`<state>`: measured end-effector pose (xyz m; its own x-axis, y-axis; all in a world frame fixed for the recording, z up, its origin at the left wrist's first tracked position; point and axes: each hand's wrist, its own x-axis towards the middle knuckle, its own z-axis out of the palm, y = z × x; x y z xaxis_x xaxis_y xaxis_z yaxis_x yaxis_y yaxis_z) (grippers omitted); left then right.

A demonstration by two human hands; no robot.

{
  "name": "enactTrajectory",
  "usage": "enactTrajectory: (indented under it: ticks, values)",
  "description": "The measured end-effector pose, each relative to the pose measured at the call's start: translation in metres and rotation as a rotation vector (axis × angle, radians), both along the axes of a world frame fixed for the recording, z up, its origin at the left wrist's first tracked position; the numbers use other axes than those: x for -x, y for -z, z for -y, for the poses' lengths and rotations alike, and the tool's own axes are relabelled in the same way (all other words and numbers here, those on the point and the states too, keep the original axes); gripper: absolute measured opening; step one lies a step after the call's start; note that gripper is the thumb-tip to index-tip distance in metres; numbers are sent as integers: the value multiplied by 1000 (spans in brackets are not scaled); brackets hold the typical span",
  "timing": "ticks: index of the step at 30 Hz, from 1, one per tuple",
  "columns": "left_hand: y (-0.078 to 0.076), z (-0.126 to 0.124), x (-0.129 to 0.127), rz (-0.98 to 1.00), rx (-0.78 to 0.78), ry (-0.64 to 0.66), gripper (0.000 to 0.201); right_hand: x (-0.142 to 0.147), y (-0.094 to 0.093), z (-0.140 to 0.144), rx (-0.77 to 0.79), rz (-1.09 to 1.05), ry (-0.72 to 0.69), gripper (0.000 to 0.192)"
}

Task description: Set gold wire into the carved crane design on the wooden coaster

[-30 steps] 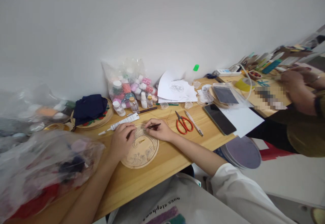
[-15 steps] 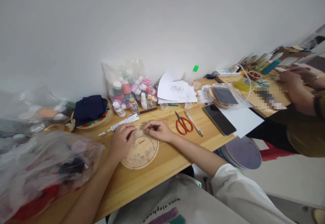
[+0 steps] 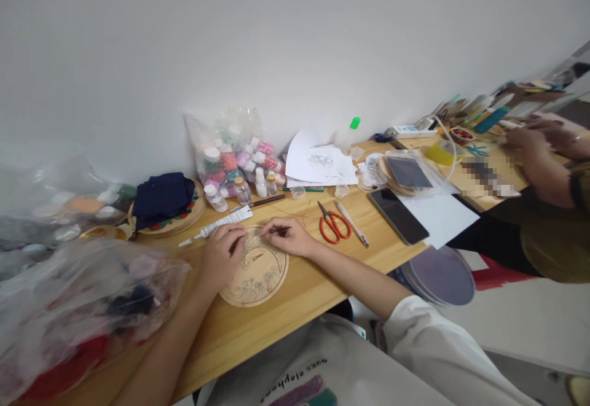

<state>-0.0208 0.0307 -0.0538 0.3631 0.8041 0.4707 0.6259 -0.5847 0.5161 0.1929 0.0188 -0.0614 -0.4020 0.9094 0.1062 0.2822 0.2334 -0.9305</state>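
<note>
Bags (image 3: pixel 83 295) of craft stuff crowd the left of the desk (image 3: pixel 295 308) as I watch, with a dark cloth (image 3: pixel 162 196) on a wooden disc behind them. Next comes my left hand (image 3: pixel 221 255), curled down on the round plaque (image 3: pixel 255 274) and pinning its upper left edge; a glue tube (image 3: pixel 221 222) lies just beyond it. My right hand (image 3: pixel 290 237) pinches a thin tool (image 3: pixel 279 230), its tip at the plaque's top edge. I judge fine detail work on the engraved pattern is in hand, and the next stroke needs a steady plaque and a light, short touch. Scissors (image 3: pixel 332 225), a pen (image 3: pixel 353 225) and a phone (image 3: pixel 399 215) lie further right; another person's hands (image 3: pixel 530 148) work at the far end.
</note>
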Motion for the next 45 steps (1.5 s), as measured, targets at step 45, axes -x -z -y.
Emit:
enactTrajectory:
  ticks: [45]
  values:
    - [-11,0,3,-15,-25,60,13,-64,-56,0,-307,729,289,28]
